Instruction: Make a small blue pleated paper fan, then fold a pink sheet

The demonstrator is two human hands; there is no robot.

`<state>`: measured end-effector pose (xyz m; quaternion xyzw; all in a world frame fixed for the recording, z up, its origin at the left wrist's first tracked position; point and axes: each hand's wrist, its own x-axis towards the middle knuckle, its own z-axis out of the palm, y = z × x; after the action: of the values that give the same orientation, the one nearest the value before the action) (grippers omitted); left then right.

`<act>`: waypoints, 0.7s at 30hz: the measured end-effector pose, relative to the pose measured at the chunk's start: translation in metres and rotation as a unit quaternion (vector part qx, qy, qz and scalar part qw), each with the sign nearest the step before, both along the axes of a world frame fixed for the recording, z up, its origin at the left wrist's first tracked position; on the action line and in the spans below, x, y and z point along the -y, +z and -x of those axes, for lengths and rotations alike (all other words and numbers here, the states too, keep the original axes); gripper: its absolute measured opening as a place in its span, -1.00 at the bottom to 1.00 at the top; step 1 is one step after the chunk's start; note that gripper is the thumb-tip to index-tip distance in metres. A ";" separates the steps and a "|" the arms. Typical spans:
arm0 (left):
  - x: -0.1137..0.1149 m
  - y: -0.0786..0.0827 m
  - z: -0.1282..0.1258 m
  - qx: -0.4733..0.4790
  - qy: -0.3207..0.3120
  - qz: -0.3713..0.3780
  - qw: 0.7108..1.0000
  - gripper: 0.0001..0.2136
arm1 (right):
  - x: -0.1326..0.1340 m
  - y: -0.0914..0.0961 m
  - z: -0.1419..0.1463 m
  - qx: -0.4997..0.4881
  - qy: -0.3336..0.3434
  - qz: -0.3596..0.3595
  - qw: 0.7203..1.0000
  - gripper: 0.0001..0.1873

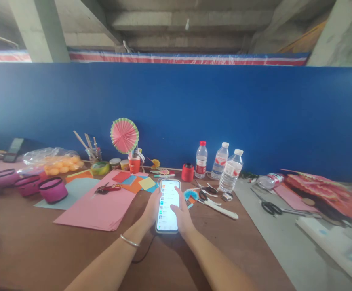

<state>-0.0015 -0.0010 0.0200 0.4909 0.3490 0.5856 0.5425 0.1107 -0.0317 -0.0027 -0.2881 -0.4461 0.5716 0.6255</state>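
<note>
A lit smartphone (167, 210) stands tilted towards me over the brown table, showing a list with small icons. My left hand (150, 208) wraps its left edge, with a silver bangle (129, 241) round the wrist. Along the right edge my right hand (183, 214) grips it too, the thumb lying over the screen. A dark cable (148, 251) runs down from below the phone. Left of the phone lie pink paper sheets (95, 210) with a bunch of keys (106, 188) on them. A blue paper rosette (190, 195) sits just to the right.
Scissors (204, 197), a white-handled tool (221, 209) and water bottles (232, 171) stand or lie to the right. A red cup (134, 165) holds a pink paper fan (124, 136). Purple fabric baskets (53, 190) are at left. A blue partition (176, 101) closes the back.
</note>
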 end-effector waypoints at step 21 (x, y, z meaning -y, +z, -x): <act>-0.003 -0.003 0.001 -0.010 -0.002 0.002 1.000 -0.67 | 0.000 0.001 0.000 0.003 -0.003 0.004 1.000 -0.30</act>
<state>-0.0026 0.0016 0.0168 0.4965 0.3546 0.5787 0.5411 0.1107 -0.0312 -0.0020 -0.2938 -0.4446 0.5704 0.6250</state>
